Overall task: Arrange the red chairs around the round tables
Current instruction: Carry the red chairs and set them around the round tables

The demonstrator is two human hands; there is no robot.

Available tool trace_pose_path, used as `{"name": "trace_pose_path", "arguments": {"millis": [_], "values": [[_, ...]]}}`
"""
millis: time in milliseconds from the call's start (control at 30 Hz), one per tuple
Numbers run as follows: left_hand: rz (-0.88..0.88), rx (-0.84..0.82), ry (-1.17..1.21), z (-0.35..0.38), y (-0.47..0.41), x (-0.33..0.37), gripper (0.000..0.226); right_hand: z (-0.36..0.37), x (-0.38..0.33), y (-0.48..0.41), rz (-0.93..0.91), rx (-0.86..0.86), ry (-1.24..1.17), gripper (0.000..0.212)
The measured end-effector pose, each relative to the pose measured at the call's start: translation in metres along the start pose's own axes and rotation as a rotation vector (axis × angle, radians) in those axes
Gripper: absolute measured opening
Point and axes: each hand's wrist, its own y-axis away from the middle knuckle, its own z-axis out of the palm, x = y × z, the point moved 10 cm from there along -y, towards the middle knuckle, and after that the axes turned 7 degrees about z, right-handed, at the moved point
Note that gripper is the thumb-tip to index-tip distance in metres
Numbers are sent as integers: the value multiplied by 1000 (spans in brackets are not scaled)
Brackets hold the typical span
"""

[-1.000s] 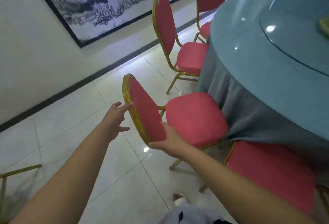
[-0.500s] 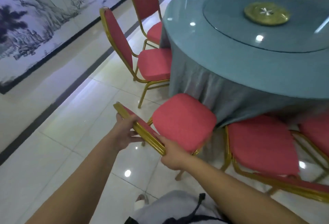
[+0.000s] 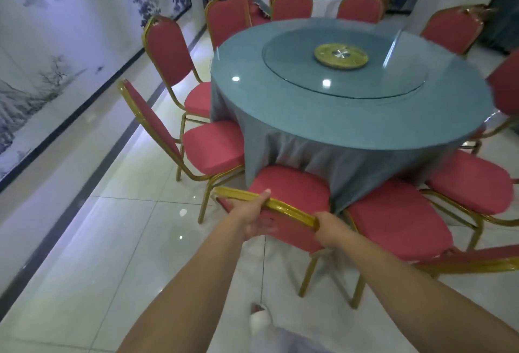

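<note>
Gripping the red chair (image 3: 289, 187) by its gold top rail, left hand (image 3: 254, 218) and right hand (image 3: 331, 227) both curled round it. Tucked seat-first against the near side of the round table (image 3: 280, 105).

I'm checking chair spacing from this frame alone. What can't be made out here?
Head view:
- Front legs of the held chair: hidden under its seat and the tablecloth.
- Fingertips of the right hand: hidden behind the chair's gold rail.
- The right-edge chair: blurred, cut off by the frame.
- Chairs behind the far table: cut off by the top edge.
</note>
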Motion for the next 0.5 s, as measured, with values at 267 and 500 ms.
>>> {"name": "trace_pose_path", "arguments": {"millis": [267, 500], "values": [[67, -60, -504, -112, -30, 45, 45, -40, -121, -13, -253, -105, -251, 83], [171, 106, -487, -248, -60, 170, 17, -32, -275, -85, -363, -91, -460, 38]]}}
